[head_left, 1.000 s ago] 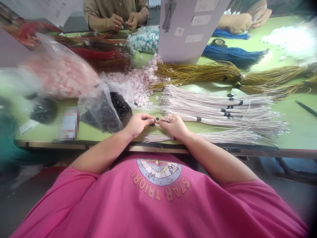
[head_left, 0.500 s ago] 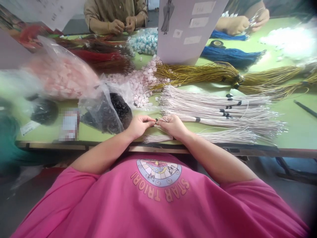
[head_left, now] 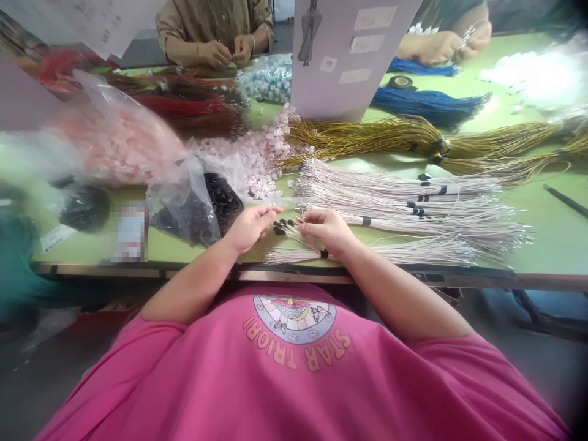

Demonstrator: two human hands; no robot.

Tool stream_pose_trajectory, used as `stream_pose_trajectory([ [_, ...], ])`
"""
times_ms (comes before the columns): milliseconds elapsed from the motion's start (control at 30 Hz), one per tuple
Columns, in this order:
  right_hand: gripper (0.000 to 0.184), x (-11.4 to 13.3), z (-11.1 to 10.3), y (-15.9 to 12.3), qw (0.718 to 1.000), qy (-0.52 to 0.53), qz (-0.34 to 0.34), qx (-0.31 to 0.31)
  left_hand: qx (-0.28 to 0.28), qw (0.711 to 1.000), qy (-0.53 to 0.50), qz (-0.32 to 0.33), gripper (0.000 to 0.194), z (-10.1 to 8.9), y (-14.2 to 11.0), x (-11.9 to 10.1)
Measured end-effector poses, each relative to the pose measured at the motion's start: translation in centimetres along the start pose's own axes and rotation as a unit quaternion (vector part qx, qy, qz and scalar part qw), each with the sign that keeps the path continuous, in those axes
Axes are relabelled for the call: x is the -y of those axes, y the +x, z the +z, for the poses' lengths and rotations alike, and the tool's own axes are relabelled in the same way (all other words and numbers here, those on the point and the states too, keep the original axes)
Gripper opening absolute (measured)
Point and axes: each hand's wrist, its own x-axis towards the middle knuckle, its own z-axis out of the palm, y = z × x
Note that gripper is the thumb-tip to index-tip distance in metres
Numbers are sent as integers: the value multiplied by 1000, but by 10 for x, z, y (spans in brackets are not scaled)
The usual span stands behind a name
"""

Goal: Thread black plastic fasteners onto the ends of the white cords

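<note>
Over the table (head_left: 551,245), the right hand (head_left: 301,222) pinches white wires (head_left: 300,216) beside black plugs (head_left: 281,227); whether the left hand (head_left: 250,229) grips anything, I can't tell. The black pieces' bag (head_left: 189,208) lies nearby, seemingly for easy reach.

Light green table (head_left: 551,236): upright lilac panel with white paper labels (head_left: 331,92), toward far edge. Left of it, clear bag of pale blue plastic parts (head_left: 266,79), then red wire bundle (head_left: 184,105). Nearer: loose heap of pale pink plastic blocks (head_left: 260,153); left of that, clear bag of salmon-pink pieces (head_left: 126,147). Right of panel: blue wire bundle (head_left: 427,103), round black tape roll (head_left: 400,81) at its far side. Yellow-brown wire bundle (head_left: 381,136) nearer, running rightward. Glary white heap (head_left: 537,76) toward far right corner. Blurred-out rectangular item (head_left: 131,233) by near edge, left.
</note>
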Motion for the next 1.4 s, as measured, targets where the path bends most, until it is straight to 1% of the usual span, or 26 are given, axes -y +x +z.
stream_pose_trajectory([
  [67, 15, -1, 0, 0, 1000, 7, 2, 11, 68, 990, -111, -49, 29, 0, -2, -3],
  [100, 13, -3, 0, 1, 1000, 7, 1, 12, 90, 984, -139, -61, 28, 0, -2, -4],
  [167, 12, -5, 1, 1, 1000, 9, 1, 11, 106, 982, -142, -70, 22, 2, -3, -4],
  [267, 11, -5, 2, 2, 1000, 11, -1, 18, 109, 984, -111, -84, 13, 6, -2, -3],
  [333, 9, -3, 3, 1, 1000, 8, -5, 25, 115, 983, -106, -94, 11, 8, -1, -1],
  [433, 8, 1, 4, -1, 999, 7, -4, 33, 116, 980, -128, -100, 12, 8, 0, 0],
  [567, 14, 1, 5, -2, 999, 9, -8, 36, 116, 977, -147, -100, 14, 5, 1, 1],
  [667, 17, -3, 6, -1, 999, -6, -35, 16, 96, 981, -145, -91, 18, 4, 2, 2],
  [733, 15, -5, 6, 0, 998, -23, -50, -2, 96, 983, -140, -76, 19, 5, 3, 4],
  [800, 12, -6, 6, 0, 998, -37, -57, -8, 96, 986, -125, -58, 19, 6, 2, 5],
  [867, 12, -6, 6, 0, 997, -48, -64, -10, 82, 992, -83, -46, 19, 8, 2, 5],
  [933, 12, -5, 7, 0, 996, -58, -66, -14, 64, 996, -33, -44, 19, 9, 1, 4],
  [1000, 12, -5, 7, 0, 995, -67, -68, -18, 59, 997, -8, -51, 18, 10, 2, 3],
  [1133, 12, -3, 8, -1, 993, -85, -79, -21, 69, 995, -47, -62, 20, 9, 3, 4],
  [1200, 11, -2, 8, -2, 990, -104, -90, -24, 71, 993, -63, -63, 17, 9, 4, 6],
  [1300, 10, -1, 8, -2, 985, -135, -104, -33, 78, 993, -68, -59, 12, 9, 5, 8],
  [1400, 11, -1, 7, -2, 981, -153, -110, -43, 72, 994, -71, -51, 12, 9, 5, 9],
])
